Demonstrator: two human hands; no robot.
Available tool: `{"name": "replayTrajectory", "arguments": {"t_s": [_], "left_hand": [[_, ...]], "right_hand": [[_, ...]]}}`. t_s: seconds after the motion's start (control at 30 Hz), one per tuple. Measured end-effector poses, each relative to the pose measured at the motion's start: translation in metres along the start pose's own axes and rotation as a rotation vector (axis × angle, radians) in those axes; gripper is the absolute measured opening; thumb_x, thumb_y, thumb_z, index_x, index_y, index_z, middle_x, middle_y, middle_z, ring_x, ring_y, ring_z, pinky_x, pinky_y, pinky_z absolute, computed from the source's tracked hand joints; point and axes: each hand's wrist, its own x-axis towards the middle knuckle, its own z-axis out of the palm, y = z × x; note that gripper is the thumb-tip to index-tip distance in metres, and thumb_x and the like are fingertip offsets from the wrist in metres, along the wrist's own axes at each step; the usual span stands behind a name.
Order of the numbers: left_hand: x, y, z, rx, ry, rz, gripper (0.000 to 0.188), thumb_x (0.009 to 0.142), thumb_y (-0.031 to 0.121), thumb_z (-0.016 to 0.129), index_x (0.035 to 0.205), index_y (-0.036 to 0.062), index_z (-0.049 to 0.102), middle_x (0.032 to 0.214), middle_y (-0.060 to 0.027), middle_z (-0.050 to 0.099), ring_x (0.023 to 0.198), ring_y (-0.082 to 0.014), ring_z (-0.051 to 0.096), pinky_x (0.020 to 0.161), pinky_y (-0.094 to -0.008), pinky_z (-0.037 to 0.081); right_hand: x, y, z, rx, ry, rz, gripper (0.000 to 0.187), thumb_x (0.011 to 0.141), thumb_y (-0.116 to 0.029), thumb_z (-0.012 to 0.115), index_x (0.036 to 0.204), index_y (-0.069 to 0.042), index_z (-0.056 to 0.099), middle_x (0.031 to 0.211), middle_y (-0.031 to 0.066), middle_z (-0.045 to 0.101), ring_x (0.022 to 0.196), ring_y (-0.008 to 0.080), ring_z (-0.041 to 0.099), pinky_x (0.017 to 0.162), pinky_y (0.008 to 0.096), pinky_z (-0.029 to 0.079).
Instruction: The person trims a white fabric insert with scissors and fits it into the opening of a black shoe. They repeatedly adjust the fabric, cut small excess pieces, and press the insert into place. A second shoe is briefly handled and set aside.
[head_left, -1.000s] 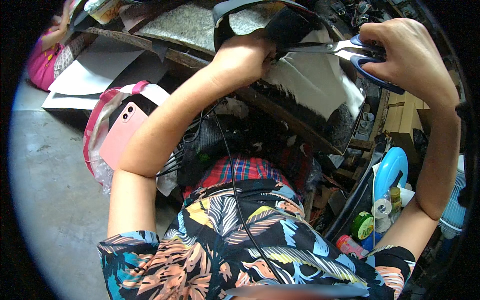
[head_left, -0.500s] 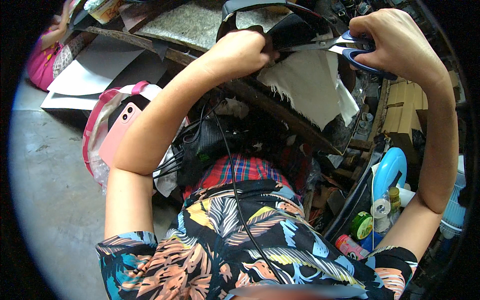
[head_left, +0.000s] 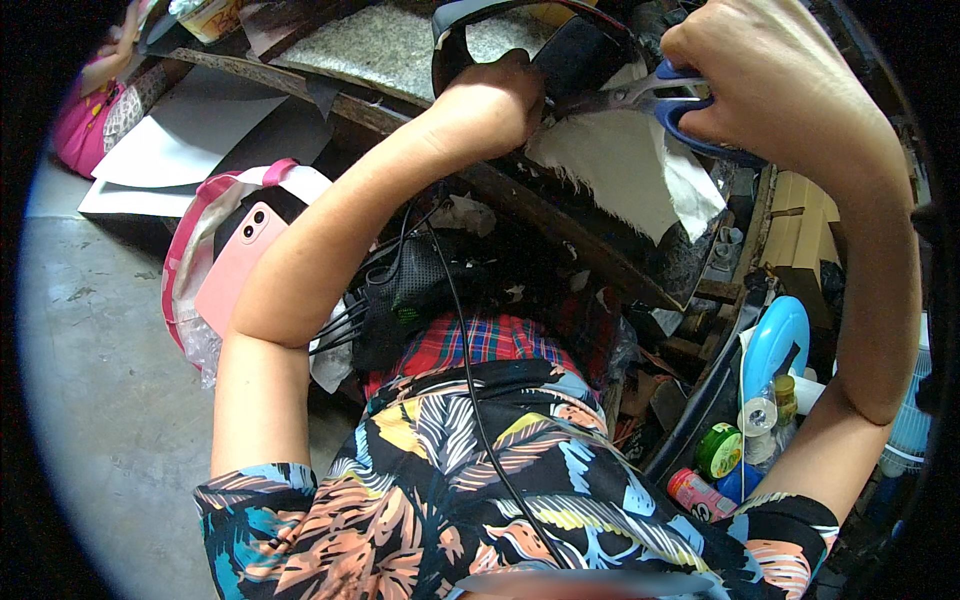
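- Two hands at work near the top of the view: your left hand (head_left: 500,95) at 12 o'clock, your right hand (head_left: 765,80) between 1 and 2.
- Step, as judged: snipping at the dark curved piece (head_left: 592,58), which sits toward 12–1 o'clock; the frayed pale cloth (head_left: 612,165) lies just below it. Cannot tell whether the two join.
- Right grip: closed through the loops of the blue-handled scissors (head_left: 640,94), blades aimed at 9 o'clock. Blade gap is blurred; cannot tell its width.
- Left grip: fingers closed, apparently pinching the dark piece's edge; fingertips sit in shadow.
- Next move, as judged: needs a taut left pinch and your fingers clear of the blade line.
- Pose: left elbow bent near 9 o'clock; right elbow bent between 3 and 4, forearm upright, wrist curled inward.
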Motion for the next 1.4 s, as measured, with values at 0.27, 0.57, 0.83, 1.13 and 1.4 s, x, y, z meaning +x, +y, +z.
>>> {"name": "replayTrajectory", "arguments": {"t_s": [0.27, 0.57, 0.83, 1.13, 1.4], "left_hand": [[-0.001, 0.012, -0.001, -0.024, 0.008, -0.067, 0.023, 0.079, 0.011, 0.064, 0.095, -0.0053, 0.065, 0.107, -0.0252, 0.060, 0.086, -0.0409, 0.067, 0.077, -0.0452, 0.056], [0.000, 0.014, -0.001, -0.033, 0.014, -0.086, 0.023, 0.080, 0.009, 0.061, 0.099, -0.0042, 0.064, 0.105, -0.0243, 0.063, 0.087, -0.0400, 0.068, 0.078, -0.0452, 0.056], [0.003, 0.010, -0.005, -0.053, -0.107, -0.143, 0.027, 0.081, 0.010, 0.058, 0.104, -0.0038, 0.065, 0.100, -0.0262, 0.066, 0.090, -0.0408, 0.067, 0.081, -0.0455, 0.055], [0.004, 0.015, -0.014, -0.220, -0.090, -0.172, 0.024, 0.082, 0.012, 0.058, 0.101, 0.0042, 0.071, 0.094, -0.0223, 0.069, 0.091, -0.0381, 0.067, 0.084, -0.0451, 0.053], [0.003, 0.014, -0.007, -0.201, -0.081, -0.194, 0.022, 0.078, 0.009, 0.059, 0.097, 0.0045, 0.071, 0.096, -0.0224, 0.068, 0.090, -0.0378, 0.067, 0.082, -0.0452, 0.053]], "right_hand": [[0.003, 0.021, 0.058, 0.088, 0.144, -0.043, 0.015, 0.070, -0.016, 0.081, 0.074, -0.006, 0.070, 0.058, 0.0076, 0.060, 0.052, 0.0183, 0.057, 0.064, 0.0314, 0.053], [0.003, 0.015, 0.037, 0.076, 0.106, -0.086, 0.020, 0.070, -0.021, 0.079, 0.076, -0.004, 0.070, 0.061, 0.0105, 0.063, 0.059, 0.0216, 0.062, 0.067, 0.0333, 0.054], [0.002, 0.008, 0.054, 0.001, 0.208, -0.030, 0.020, 0.071, -0.019, 0.082, 0.080, -0.004, 0.071, 0.061, 0.0096, 0.063, 0.055, 0.0178, 0.062, 0.069, 0.0302, 0.056], [-0.002, 0.021, 0.069, 0.035, 0.158, -0.041, 0.024, 0.069, -0.020, 0.084, 0.081, -0.004, 0.071, 0.058, 0.0086, 0.063, 0.053, 0.0176, 0.061, 0.068, 0.0304, 0.057], [-0.003, 0.022, 0.078, 0.032, 0.182, -0.080, 0.027, 0.066, -0.020, 0.087, 0.082, -0.005, 0.071, 0.059, 0.0082, 0.063, 0.053, 0.0176, 0.061, 0.067, 0.0304, 0.057]]}}
